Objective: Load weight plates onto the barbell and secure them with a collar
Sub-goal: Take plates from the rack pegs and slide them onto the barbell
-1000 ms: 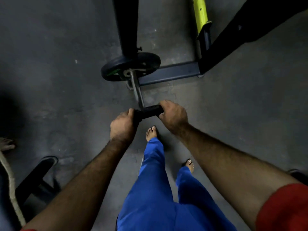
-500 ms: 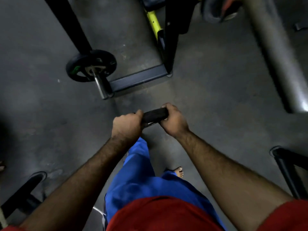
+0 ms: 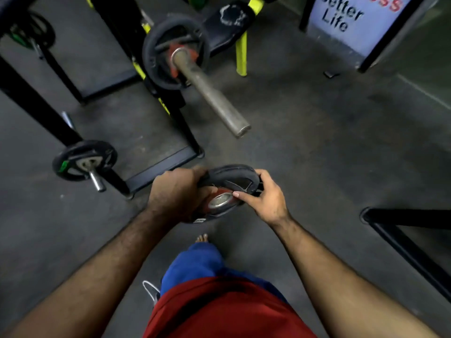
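Note:
I hold a small black weight plate (image 3: 229, 179) with a red and silver hub in front of me, tilted almost flat. My left hand (image 3: 175, 193) grips its left rim and my right hand (image 3: 266, 198) grips its right rim, thumb on the face. Ahead, the barbell sleeve (image 3: 210, 93) points toward me, its bare end above and to the right of the held plate. A black plate with a red hub (image 3: 156, 54) sits on the sleeve near the rack.
A black and yellow rack (image 3: 168, 108) stands to the left with a storage peg (image 3: 96, 180) carrying a green-marked plate (image 3: 73, 164). A white sign (image 3: 358, 23) stands at the back right. A black frame (image 3: 402, 237) lies on the floor at right.
The view has swung up and right from the storage peg to the barbell sleeve. The plate, held edge-on before, is now tilted so its face shows.

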